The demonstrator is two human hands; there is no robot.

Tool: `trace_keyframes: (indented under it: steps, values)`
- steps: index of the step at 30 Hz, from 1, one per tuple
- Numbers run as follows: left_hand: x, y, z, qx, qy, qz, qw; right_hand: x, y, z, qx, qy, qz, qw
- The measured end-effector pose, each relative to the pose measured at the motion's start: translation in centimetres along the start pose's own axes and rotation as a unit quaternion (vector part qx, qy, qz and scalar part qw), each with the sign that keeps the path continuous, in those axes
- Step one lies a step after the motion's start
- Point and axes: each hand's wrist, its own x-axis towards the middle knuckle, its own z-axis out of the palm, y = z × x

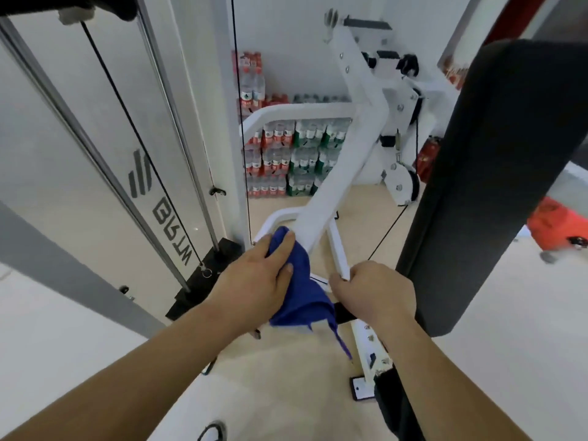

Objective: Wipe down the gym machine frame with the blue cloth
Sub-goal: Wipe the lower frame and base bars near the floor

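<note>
A white gym machine frame (346,154) slants down from the upper right toward the middle of the view. My left hand (254,281) grips a blue cloth (302,294) and holds it against the lower end of the slanted white bar. The cloth bunches under my fingers and a loose corner hangs down below. My right hand (372,292) is curled round a thinner white bar of the frame just to the right of the cloth.
A tall black back pad (496,173) stands close on the right. On the left, a white panel (95,154) carries chrome guide rods, a black cable and black weight plates (203,278). Stacked packs of water bottles (286,157) line the far wall. The floor is beige.
</note>
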Motion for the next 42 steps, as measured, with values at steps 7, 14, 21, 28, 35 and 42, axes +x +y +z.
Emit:
trace_keyframes:
  steps: [7,14,21,28,35,42]
  values:
    - [-5.4,-4.1,0.4,-0.094,-0.117,-0.001,0.989,-1.1,-1.8,1.2,-0.009,0.155,0.108,0.982]
    - [4.2,-3.9,-0.4,-0.110,-0.152,0.044,0.981,-0.9,-1.8,1.8,0.011,0.203,0.101,0.974]
    - [-0.4,-4.4,-1.7,0.063,-0.023,0.193,0.979,-1.3,-0.4,2.6,-0.058,0.195,-0.015,0.979]
    - [7.1,-1.3,0.0,-0.052,-0.091,0.065,0.992,-1.2,-0.6,2.8,-0.056,0.220,-0.023,0.974]
    - [-1.0,-4.9,0.1,-0.008,-0.092,0.143,0.985,-1.0,-0.3,2.8,-0.055,0.220,-0.030,0.974]
    - [5.4,-4.1,-0.6,-0.063,-0.159,0.145,0.975,-1.2,-0.5,2.9,-0.061,0.236,-0.022,0.970]
